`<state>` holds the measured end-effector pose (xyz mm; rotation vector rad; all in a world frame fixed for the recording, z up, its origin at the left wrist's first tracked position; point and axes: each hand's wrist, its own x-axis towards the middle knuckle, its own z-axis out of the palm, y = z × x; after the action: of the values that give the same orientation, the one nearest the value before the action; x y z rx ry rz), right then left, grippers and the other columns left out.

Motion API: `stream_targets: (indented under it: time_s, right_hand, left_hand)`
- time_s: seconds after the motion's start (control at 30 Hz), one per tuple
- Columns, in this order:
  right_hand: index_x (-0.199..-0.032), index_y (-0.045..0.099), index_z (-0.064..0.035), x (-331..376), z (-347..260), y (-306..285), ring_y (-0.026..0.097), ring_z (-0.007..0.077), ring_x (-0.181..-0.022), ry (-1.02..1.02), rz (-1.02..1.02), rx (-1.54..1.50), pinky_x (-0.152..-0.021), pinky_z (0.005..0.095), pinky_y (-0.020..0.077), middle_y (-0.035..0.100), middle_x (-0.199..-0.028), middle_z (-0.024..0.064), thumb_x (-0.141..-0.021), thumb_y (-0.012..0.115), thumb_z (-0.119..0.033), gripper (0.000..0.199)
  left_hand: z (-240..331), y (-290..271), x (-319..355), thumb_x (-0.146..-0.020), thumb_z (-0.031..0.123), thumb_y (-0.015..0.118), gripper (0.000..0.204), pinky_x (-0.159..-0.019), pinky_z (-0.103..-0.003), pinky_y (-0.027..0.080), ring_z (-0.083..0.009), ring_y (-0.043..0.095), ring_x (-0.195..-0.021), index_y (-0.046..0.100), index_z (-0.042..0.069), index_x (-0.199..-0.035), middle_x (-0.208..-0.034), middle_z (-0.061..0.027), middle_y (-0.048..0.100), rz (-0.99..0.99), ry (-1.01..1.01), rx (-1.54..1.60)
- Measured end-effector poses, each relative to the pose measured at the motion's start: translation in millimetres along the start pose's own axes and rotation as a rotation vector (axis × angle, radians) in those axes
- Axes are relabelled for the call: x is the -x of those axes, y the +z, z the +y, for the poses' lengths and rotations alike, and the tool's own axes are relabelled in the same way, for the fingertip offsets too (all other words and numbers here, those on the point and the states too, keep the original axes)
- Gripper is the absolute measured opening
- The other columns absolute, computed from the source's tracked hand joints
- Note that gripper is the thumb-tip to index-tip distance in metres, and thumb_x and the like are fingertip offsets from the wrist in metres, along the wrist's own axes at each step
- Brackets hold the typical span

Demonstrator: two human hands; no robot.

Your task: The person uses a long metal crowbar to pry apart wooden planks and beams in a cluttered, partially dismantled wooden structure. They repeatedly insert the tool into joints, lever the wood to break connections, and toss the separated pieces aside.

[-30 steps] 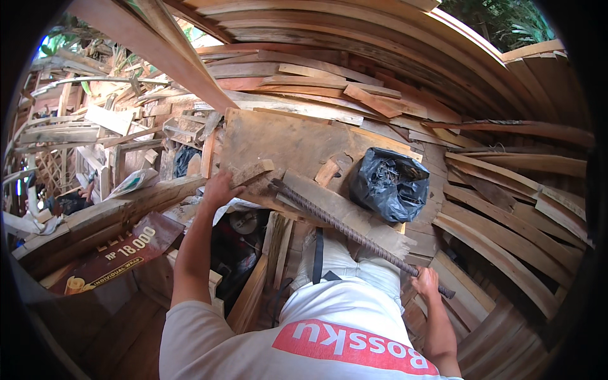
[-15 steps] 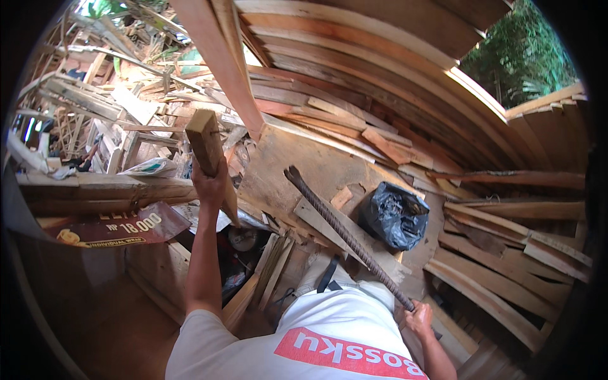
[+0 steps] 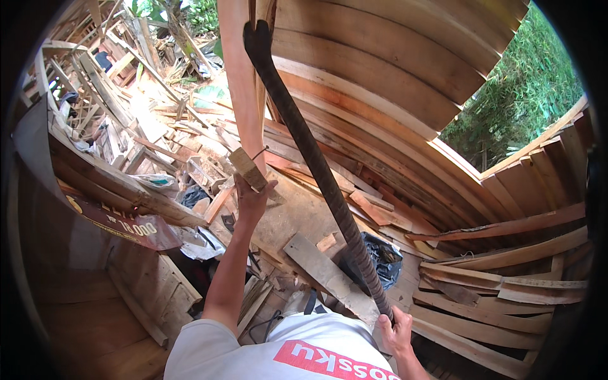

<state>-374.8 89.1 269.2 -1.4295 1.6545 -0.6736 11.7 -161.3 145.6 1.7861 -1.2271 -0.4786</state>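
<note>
Here, at far left, we log a heap of broken timber and pallet scraps (image 3: 120, 120) spread over the ground in an open-sided wooden shed, with a dark red printed board (image 3: 120, 221) leaning below it against a long rough beam (image 3: 120, 187). Next, an upright reddish post (image 3: 244, 82) rises through the middle of the view. Our left hand (image 3: 252, 199) is raised beside that post, fingers clenched around a short wooden block (image 3: 248, 170) that tilts up and touches the post's lower part. Under the arm lies a pale flat plank (image 3: 329, 275) on a worn sheet of board (image 3: 297, 215). Right of centre, our right hand (image 3: 394, 330) is closed on the lower end of a long dark ribbed steel bar (image 3: 316, 164), which slants up and left, its forked tip (image 3: 256, 35) near the post's top. Behind the bar sits a black plastic bag (image 3: 383, 259). Curved wall planks (image 3: 405, 95) fill the right, with stacked boards (image 3: 506, 285) below and green foliage (image 3: 525, 101) showing through a gap.
</note>
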Motion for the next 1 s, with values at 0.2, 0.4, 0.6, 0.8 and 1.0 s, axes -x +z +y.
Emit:
stream_targets:
  time_s: [0.2, 0.4, 0.6, 0.8, 1.0]
  right_hand:
    - [-0.074, 0.056, 0.0027, -3.1, -20.0, -12.5, 0.049, 0.0208, -0.046, 0.066, -0.066, 0.085, -0.046, 0.0374, 0.0381, 0.048, -0.05, 0.0152, -0.088, 0.061, -0.041, 0.046]
    - [-0.068, 0.051, 0.0018, 1.9, -12.2, 3.9, 0.038, 0.0096, -0.054, 0.17, -0.111, 0.046, -0.046, 0.0336, 0.031, 0.04, -0.051, 0.0047, -0.087, 0.059, -0.055, 0.06]
    - [-0.069, 0.055, 0.0026, 8.6, -10.3, 3.3, 0.036, 0.0115, -0.049, 0.074, -0.079, 0.001, -0.044, 0.0346, 0.0333, 0.037, -0.048, 0.0099, -0.085, 0.064, -0.043, 0.049]
    - [-0.077, 0.058, 0.0004, -10.2, -39.6, -9.2, 0.051, 0.0249, -0.044, -0.024, -0.072, 0.035, -0.046, 0.036, 0.0385, 0.049, -0.051, 0.014, -0.086, 0.064, -0.037, 0.039]
    - [-0.08, 0.061, 0.0015, -18.8, -23.9, 8.3, 0.053, 0.0218, -0.048, 0.175, -0.164, 0.086, -0.049, 0.0389, 0.0405, 0.051, -0.053, 0.0174, -0.089, 0.059, -0.038, 0.041]
  left_hand:
    - [42.0, 3.7, 11.5, -0.069, 0.02, 0.083, 0.063, -0.086, -0.041, 0.044, -0.0315, 0.05, -0.097, 0.042, 0.0, -0.113, -0.107, -0.0165, 0.046, 0.048, 0.182, 0.055]
    - [35.8, 7.2, 6.5, -0.07, 0.013, 0.081, 0.059, -0.086, -0.039, 0.046, -0.0295, 0.054, -0.099, 0.043, 0.002, -0.114, -0.106, -0.0143, 0.048, -0.033, 0.301, 0.156]
    - [40.5, -2.7, 1.7, -0.07, 0.01, 0.08, 0.059, -0.089, -0.038, 0.048, -0.0281, 0.056, -0.102, 0.044, 0.003, -0.116, -0.108, -0.0133, 0.049, -0.075, 0.236, 0.163]
    - [51.3, -7.0, 8.7, -0.07, 0.01, 0.08, 0.058, -0.089, -0.038, 0.049, -0.0271, 0.056, -0.103, 0.045, 0.003, -0.116, -0.108, -0.0131, 0.051, -0.07, 0.192, 0.112]
    - [42.3, -1.6, 10.7, -0.069, 0.008, 0.08, 0.057, -0.091, -0.038, 0.047, -0.0273, 0.056, -0.105, 0.046, 0.003, -0.115, -0.109, -0.0135, 0.051, -0.115, 0.281, 0.2]
